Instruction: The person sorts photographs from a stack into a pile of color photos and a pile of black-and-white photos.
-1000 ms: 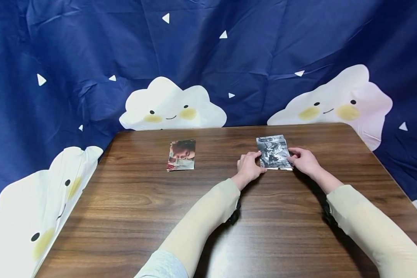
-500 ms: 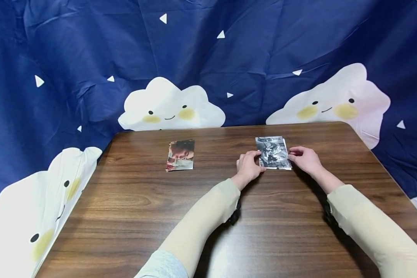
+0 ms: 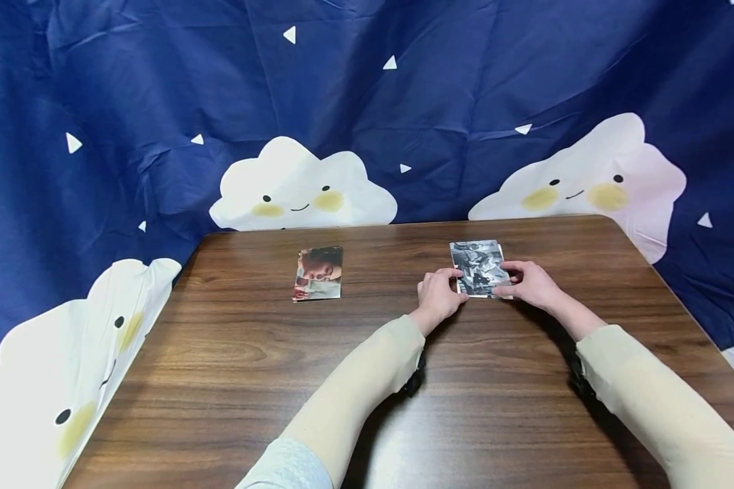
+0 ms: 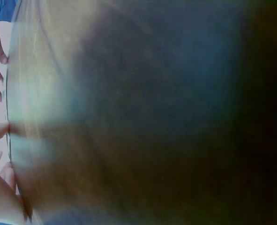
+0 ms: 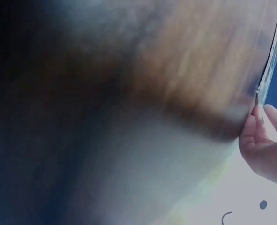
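Observation:
A small stack of black-and-white photos (image 3: 478, 265) lies on the table (image 3: 269, 380), right of centre in the head view. Its sheets are slightly out of line along the right side. My left hand (image 3: 438, 296) holds the stack at its left edge and near left corner with fingers and thumb. On the opposite side, my right hand (image 3: 535, 285) grips the right edge, index finger and thumb reaching over the top photo. The left wrist view catches only part of a hand (image 4: 0, 197) at its border. Bent fingers of the right hand (image 5: 267, 145) show in the right wrist view.
A second stack of photos (image 3: 319, 274), with a colour portrait on top, lies further left on the table. Behind the table hangs a dark blue cloth (image 3: 367, 102) with white clouds and triangles.
My right hand's index finger and thumb have shifted left, from the stack's right edge onto the top photo. Its upper sheets have moved slightly. My left hand stays almost in place.

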